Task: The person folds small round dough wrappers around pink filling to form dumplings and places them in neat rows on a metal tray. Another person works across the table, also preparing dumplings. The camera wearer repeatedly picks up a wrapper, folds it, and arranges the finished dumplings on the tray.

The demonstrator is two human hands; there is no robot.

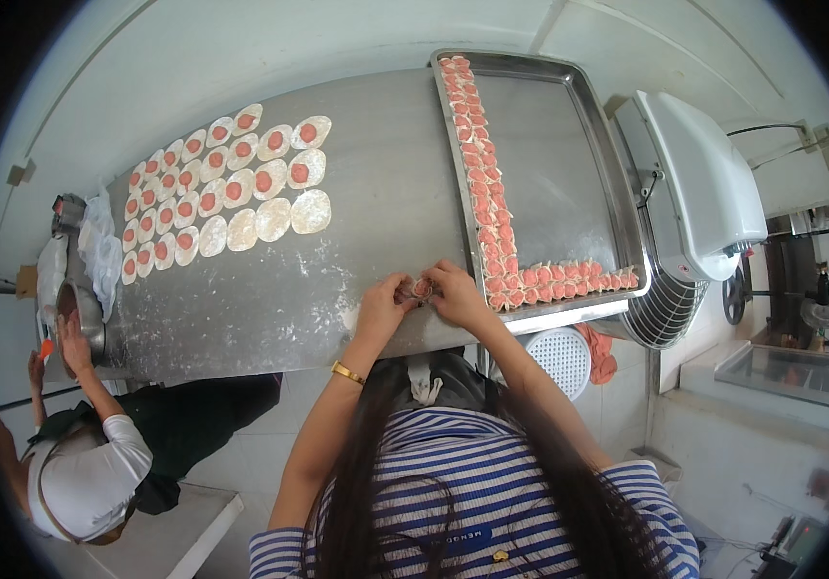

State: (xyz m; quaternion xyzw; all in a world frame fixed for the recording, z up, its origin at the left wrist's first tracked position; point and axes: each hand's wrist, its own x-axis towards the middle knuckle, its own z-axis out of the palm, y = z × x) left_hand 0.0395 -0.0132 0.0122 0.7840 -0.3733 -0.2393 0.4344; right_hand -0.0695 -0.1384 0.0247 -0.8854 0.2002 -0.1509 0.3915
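Between my fingertips, over the front edge of the steel table (366,193), is a small open-topped dumpling (421,289) with pink filling. My left hand (386,307) pinches it from one side, a gold bracelet on that wrist. From the other side my right hand (458,297) closes on it. Just to the right lies a large metal tray (550,145), with rows of finished dumplings (487,193) along its left and front sides. On the table's left part, round dough wrappers (311,211) lie in rows, most topped with a dab of pink filling.
At the far left a co-worker (86,463) in a white top holds an orange-handled tool (46,349) by a metal bowl (82,314). Plastic bags (99,246) lie behind it. A white machine (694,183) with a wire guard stands right of the tray; a white stool (559,362) is below.
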